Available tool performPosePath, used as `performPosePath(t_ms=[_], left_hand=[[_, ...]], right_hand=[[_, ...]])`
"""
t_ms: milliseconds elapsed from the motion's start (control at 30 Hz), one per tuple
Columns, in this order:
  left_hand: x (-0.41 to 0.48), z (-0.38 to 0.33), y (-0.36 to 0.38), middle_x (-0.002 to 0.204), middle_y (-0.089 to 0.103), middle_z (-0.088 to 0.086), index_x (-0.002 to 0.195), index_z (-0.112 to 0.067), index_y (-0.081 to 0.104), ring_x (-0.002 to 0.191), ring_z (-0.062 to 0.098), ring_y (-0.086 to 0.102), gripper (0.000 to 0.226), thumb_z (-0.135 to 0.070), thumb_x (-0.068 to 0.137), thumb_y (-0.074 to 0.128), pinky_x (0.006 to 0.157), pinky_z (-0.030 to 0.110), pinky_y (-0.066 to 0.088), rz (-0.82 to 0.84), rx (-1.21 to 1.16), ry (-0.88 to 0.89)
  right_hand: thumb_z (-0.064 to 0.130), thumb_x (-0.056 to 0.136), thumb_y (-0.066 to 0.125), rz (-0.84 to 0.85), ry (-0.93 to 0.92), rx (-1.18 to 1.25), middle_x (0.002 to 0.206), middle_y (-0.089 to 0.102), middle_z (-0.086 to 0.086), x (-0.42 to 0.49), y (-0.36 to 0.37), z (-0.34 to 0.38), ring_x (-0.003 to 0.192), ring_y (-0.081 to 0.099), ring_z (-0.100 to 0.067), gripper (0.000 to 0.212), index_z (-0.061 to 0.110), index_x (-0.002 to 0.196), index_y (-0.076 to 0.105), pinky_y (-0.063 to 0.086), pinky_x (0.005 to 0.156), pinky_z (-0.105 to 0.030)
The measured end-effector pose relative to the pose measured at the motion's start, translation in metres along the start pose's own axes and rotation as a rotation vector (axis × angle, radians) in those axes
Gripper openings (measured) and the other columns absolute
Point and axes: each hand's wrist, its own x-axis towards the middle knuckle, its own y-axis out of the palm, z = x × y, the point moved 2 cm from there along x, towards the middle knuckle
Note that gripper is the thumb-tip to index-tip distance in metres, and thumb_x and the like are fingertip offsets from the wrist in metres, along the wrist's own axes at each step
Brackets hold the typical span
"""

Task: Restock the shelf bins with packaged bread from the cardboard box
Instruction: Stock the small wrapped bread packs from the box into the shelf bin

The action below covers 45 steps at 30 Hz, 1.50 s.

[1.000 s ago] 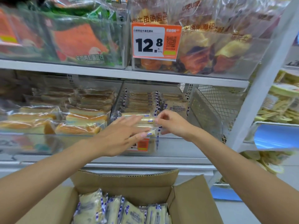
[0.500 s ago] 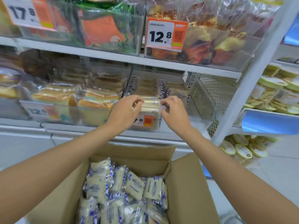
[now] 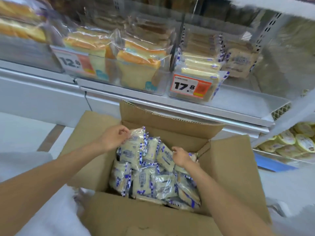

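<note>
An open cardboard box [image 3: 238, 169] sits below the shelf, holding several clear bread packets [image 3: 153, 184] with blue-and-white edges. My left hand [image 3: 114, 139] is at the box's far left and pinches the top of a bread packet [image 3: 137, 140] that stands higher than the others. My right hand [image 3: 181, 156] is low over the packets on the right, its fingers curled at the edge of another bread packet [image 3: 166, 157]; whether it holds that packet is unclear. On the shelf above, a clear bin [image 3: 214, 93] with a 17.8 price tag [image 3: 190, 86] holds stacked packets of the same bread [image 3: 199, 65].
Left of that bin, another clear bin [image 3: 153, 90] tagged 12.8 holds bagged sliced loaves [image 3: 139, 57]. A white shelf edge [image 3: 187, 106] runs just above the box's back flap. Yellow packaged goods [image 3: 289, 142] fill a lower shelf at the right.
Both hands left the 17.8 bin on the shelf and dropped into the box. The view tilted down from the shelves to the box.
</note>
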Motion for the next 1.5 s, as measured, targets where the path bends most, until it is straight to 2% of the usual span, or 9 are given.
performPosePath(t_ms=[133,300,433,600,767,1033,1167,1300,1500], left_hand=[[0.004,0.017,0.004,0.082,0.070,0.003,0.096,-0.018,0.067,0.074,0.018,0.066,0.009,-0.016,0.093,0.059,0.074,0.031,0.048,0.014,-0.100,-0.055],[0.002,0.008,0.017,0.088,0.066,-0.003,0.103,-0.020,0.066,0.072,0.008,0.062,0.013,-0.017,0.096,0.056,0.064,0.017,0.046,0.091,-0.082,-0.054],[0.003,-0.013,0.033,0.102,0.064,-0.003,0.107,-0.020,0.064,0.084,0.013,0.063,0.014,-0.018,0.094,0.058,0.070,0.025,0.052,0.099,-0.118,0.000],[-0.014,-0.036,0.059,0.155,0.033,-0.005,0.153,-0.019,0.022,0.139,0.014,0.036,0.101,-0.053,0.075,0.075,0.111,0.033,0.034,0.290,-0.005,0.082],[-0.016,-0.026,0.052,0.071,0.056,-0.001,0.084,-0.015,0.060,0.066,0.015,0.055,0.023,-0.033,0.084,0.074,0.059,0.028,0.042,0.130,-0.090,0.003],[-0.017,0.013,0.033,0.111,0.067,0.004,0.120,-0.011,0.059,0.106,0.022,0.062,0.060,-0.049,0.077,0.075,0.088,0.035,0.052,0.085,-0.337,-0.169],[-0.014,0.022,0.034,0.094,0.070,-0.001,0.100,-0.024,0.065,0.082,0.015,0.062,0.016,-0.032,0.087,0.070,0.076,0.031,0.050,0.060,-0.417,-0.159],[-0.010,0.017,0.031,0.090,0.066,-0.005,0.096,-0.030,0.061,0.077,0.016,0.055,0.012,-0.032,0.088,0.069,0.076,0.034,0.049,0.046,-0.455,-0.151],[-0.025,-0.011,0.018,0.114,0.068,0.000,0.124,-0.018,0.057,0.105,0.022,0.065,0.037,-0.028,0.089,0.068,0.087,0.042,0.055,0.025,-0.523,-0.122]], right_hand=[[0.016,0.099,0.044,0.062,0.063,0.014,0.159,0.024,-0.013,0.054,0.032,-0.011,0.146,0.025,-0.030,0.061,0.006,0.154,0.019,0.025,0.117,-0.036],[0.020,0.092,0.057,-0.037,-0.047,-0.203,0.127,0.052,-0.009,0.059,0.032,-0.027,0.124,0.043,-0.031,0.026,0.020,0.118,0.061,0.036,0.106,-0.039],[0.012,0.091,0.063,-0.040,-0.279,-0.073,0.101,0.058,0.003,0.013,-0.009,-0.019,0.097,0.056,-0.020,0.014,0.020,0.094,0.052,0.042,0.085,-0.033],[0.017,0.089,0.067,-0.101,-0.477,0.174,0.092,0.059,0.014,-0.051,-0.055,0.025,0.089,0.058,-0.010,0.017,0.027,0.092,0.053,0.045,0.084,-0.027],[0.002,0.083,0.071,0.049,-0.350,0.613,0.127,0.060,0.006,-0.063,-0.046,0.032,0.117,0.057,-0.008,0.044,0.028,0.115,0.058,0.046,0.101,-0.024],[0.010,0.088,0.061,0.335,-0.144,-0.387,0.152,0.037,-0.009,-0.009,0.082,-0.038,0.133,0.043,-0.028,0.072,0.021,0.151,0.029,0.042,0.104,-0.034],[0.039,0.081,0.073,0.264,-0.329,-0.683,0.135,0.050,-0.006,-0.007,0.082,-0.030,0.128,0.040,-0.026,0.056,0.020,0.131,0.057,0.032,0.108,-0.038],[0.022,0.080,0.076,0.134,-0.296,-0.180,0.091,0.058,0.004,-0.028,0.009,-0.007,0.088,0.058,-0.018,0.024,0.020,0.088,0.054,0.043,0.063,-0.023],[0.008,0.077,0.080,-0.046,-0.397,0.385,0.112,0.066,0.002,-0.099,-0.104,0.029,0.093,0.070,-0.011,0.082,0.038,0.137,0.032,0.059,0.069,-0.027]])
